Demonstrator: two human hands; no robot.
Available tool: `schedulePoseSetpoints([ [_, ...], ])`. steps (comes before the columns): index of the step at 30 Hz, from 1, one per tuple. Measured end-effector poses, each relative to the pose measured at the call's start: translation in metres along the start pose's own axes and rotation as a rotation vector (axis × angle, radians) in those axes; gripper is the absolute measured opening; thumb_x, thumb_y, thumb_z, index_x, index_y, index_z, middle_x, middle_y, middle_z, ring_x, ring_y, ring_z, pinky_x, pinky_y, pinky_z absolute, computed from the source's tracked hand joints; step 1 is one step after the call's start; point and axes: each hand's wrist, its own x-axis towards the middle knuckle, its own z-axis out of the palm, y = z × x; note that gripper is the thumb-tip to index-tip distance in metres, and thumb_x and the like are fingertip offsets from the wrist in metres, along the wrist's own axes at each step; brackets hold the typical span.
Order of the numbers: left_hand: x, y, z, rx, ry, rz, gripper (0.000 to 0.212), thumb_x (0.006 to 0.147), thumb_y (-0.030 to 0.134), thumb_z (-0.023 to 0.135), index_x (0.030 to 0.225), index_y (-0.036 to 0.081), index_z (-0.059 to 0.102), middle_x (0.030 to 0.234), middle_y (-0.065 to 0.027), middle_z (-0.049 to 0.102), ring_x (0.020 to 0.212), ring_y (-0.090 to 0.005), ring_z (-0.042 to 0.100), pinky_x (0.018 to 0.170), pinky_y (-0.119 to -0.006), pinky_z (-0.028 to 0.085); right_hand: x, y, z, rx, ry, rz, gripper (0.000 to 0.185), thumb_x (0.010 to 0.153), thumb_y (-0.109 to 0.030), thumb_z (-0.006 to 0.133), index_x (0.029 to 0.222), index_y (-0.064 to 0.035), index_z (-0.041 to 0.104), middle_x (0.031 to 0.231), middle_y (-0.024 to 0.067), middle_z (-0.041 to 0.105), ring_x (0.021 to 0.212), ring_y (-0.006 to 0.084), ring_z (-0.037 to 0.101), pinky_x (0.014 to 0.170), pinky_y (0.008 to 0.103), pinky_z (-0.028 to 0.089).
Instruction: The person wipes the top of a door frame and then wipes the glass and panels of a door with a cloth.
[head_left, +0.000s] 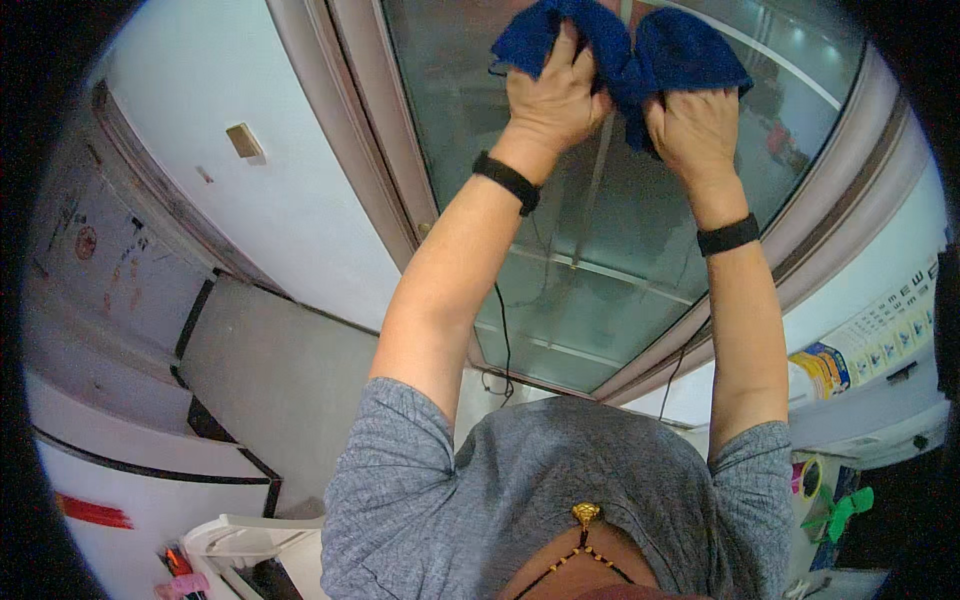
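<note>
A dark blue cloth (690, 49) is bunched in two lobes near the top of the glass door panel (570, 217). My left hand (551, 101) grips its left part, the index finger stretched over the fabric. On the right part, my right hand (696, 131) has its fingers curled into the folds, and their tips are hidden. Both arms are raised in front of me, with a black band (506, 182) on the left wrist and another black band (727, 235) on the right. Whether the cloth presses on the glass is hard to tell.
A brownish door frame (360, 97) borders the glass. Left of it, a light switch (243, 140) sits on the white wall (300, 195). Black cables (504, 330) hang low by the door. A white chair (247, 536) stands at lower left; an eye chart (892, 322) is at right.
</note>
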Motion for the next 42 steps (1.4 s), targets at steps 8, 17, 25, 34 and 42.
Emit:
schedulePoseSetpoints([
  [8, -0.036, -0.073, 0.025, 0.02, -0.242, -0.313, 0.072, 0.078, 0.036, 0.064, 0.141, 0.003, 0.048, 0.15, -0.0271, 0.039, 0.127, -0.0447, 0.049, 0.097, -0.056, 0.047, 0.055, -0.067, 0.017, -0.004, 0.065, -0.05, 0.034, 0.079, -0.031, 0.061, 0.098, -0.0065, 0.074, 0.099, 0.0194, 0.07, 0.098, 0.0328, 0.064, 0.097, 0.0472, 0.041],
  [17, -0.099, -0.116, 0.0, -0.003, -0.1, -0.304, 0.09, 0.066, 0.026, 0.069, 0.147, 0.0, 0.039, 0.146, -0.0278, 0.042, 0.124, -0.0399, 0.052, 0.098, -0.048, 0.047, 0.046, -0.153, 0.061, 0.301, 0.203, -0.244, 0.044, 0.071, -0.02, 0.062, 0.111, -0.0037, 0.071, 0.12, 0.016, 0.067, 0.115, 0.0324, 0.059, 0.107, 0.0509, 0.038],
  [25, -0.186, -0.146, -0.02, -0.106, -0.256, -0.313, 0.078, 0.069, 0.027, 0.072, 0.142, 0.012, 0.048, 0.137, -0.0212, 0.054, 0.119, -0.04, 0.056, 0.104, -0.045, 0.044, -0.006, -0.212, 0.09, 0.261, -0.051, -0.354, 0.04, 0.078, -0.023, 0.064, 0.114, -0.0081, 0.07, 0.117, 0.0121, 0.067, 0.112, 0.0285, 0.06, 0.105, 0.0457, 0.038],
  [34, -0.305, -0.111, -0.026, -0.89, -0.175, -1.136, 0.061, 0.082, 0.019, 0.068, 0.137, 0.005, 0.046, 0.126, -0.0128, 0.061, 0.116, -0.0289, 0.058, 0.103, -0.038, 0.043, -0.077, -0.258, 0.108, 0.611, -0.157, -0.3, 0.04, 0.076, -0.017, 0.062, 0.116, -0.0121, 0.067, 0.12, 0.0075, 0.066, 0.119, 0.0245, 0.058, 0.107, 0.0415, 0.04],
  [42, -0.331, -0.052, -0.076, -0.289, -0.548, -0.739, 0.054, 0.075, 0.013, 0.069, 0.125, -0.002, 0.054, 0.132, -0.0269, 0.053, 0.126, -0.0422, 0.046, 0.11, -0.048, 0.034, -0.172, -0.245, 0.104, 0.609, -0.352, -0.272, 0.046, 0.083, -0.019, 0.059, 0.129, -0.0121, 0.06, 0.137, 0.006, 0.056, 0.13, 0.0239, 0.049, 0.113, 0.0387, 0.034],
])
